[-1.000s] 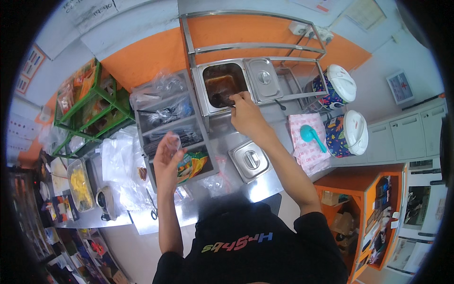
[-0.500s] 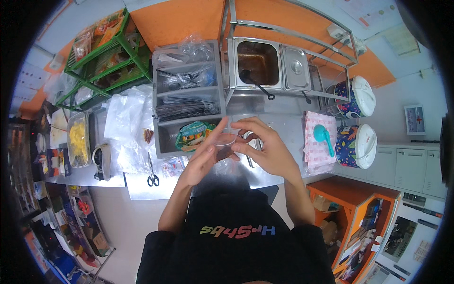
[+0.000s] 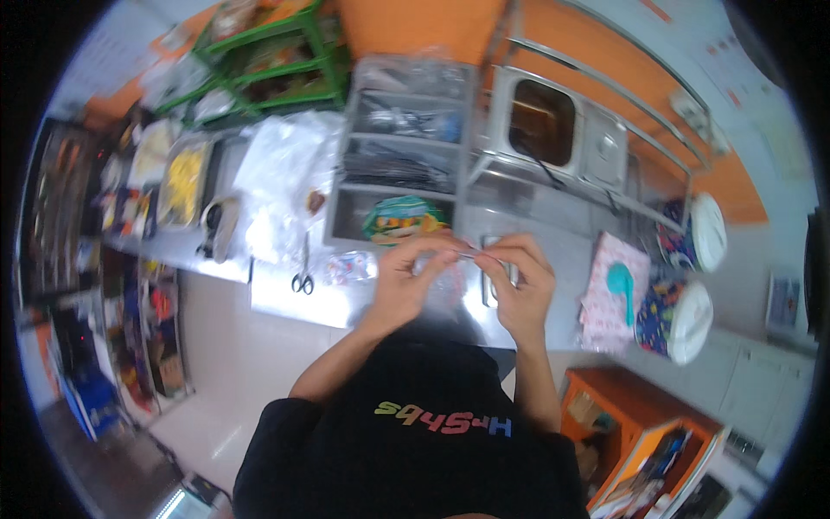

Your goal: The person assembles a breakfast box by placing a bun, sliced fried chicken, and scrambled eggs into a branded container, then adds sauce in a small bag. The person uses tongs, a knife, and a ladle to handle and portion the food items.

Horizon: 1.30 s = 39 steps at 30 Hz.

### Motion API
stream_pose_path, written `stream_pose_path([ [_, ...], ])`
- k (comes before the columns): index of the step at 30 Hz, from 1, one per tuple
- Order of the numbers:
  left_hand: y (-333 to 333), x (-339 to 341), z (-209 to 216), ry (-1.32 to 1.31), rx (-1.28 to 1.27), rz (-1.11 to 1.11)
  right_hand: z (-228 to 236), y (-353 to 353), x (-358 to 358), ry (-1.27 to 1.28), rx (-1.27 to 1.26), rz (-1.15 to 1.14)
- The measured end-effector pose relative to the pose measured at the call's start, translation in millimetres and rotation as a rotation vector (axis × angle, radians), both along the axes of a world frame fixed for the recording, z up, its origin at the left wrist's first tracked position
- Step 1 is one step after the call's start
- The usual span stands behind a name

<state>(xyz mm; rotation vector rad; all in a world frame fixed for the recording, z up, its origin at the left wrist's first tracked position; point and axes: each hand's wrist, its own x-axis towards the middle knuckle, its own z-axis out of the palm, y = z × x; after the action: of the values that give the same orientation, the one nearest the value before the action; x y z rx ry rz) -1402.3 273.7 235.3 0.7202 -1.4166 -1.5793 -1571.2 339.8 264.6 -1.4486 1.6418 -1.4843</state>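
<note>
Just above the near counter edge, my left hand (image 3: 408, 281) and my right hand (image 3: 520, 281) meet with thumbs and fingers pinched. Between their fingertips is the thin rim of a small clear plastic cup (image 3: 468, 253), seen almost edge-on. Blur and the fingers hide most of its body. A green and yellow packet (image 3: 402, 218) lies in the nearest compartment of a grey divided bin (image 3: 346, 206), just beyond my left hand. Partly behind my right hand is a silver rectangular object (image 3: 489, 290) on the counter.
Black-handled scissors (image 3: 303, 282) and clear plastic bags (image 3: 281, 160) lie to the left, near a tub of yellow food (image 3: 184, 183). Right of my hands, a teal scoop (image 3: 621, 281) rests on pink patterned paper (image 3: 596, 303). A steel pan (image 3: 543, 121) stands at the back.
The view has shifted, so the counter sits further right in it. My fingers have gone from cupping the clear cup to pinching its rim, and the cup has tipped toward edge-on.
</note>
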Motion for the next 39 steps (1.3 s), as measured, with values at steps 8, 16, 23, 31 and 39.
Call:
stream_pose_path([
  [8, 26.5, 53.3, -11.6, -0.169, 0.148, 0.261, -34.1, -17.9, 53.5, -0.192, 0.057, 0.257],
  [16, 37.2, 188.6, -32.9, -0.126, 0.352, 0.516, -66.1, -83.7, 160.1, -0.238, 0.148, 0.71],
  [23, 18.4, 429.5, -67.4, 0.004, 0.398, 1.061, -186.1, -241.4, 289.4, 0.673, 0.559, 0.134],
  [31, -22.1, 694.3, -65.1, -0.273, 0.287, 1.175, -192.4, -226.6, 304.9, 0.594, 0.301, -0.305],
  [39, -110.1, 845.9, -62.4, -0.301, 0.297, 1.099, -78.2, -261.0, 370.0, 0.534, 0.342, -0.277],
])
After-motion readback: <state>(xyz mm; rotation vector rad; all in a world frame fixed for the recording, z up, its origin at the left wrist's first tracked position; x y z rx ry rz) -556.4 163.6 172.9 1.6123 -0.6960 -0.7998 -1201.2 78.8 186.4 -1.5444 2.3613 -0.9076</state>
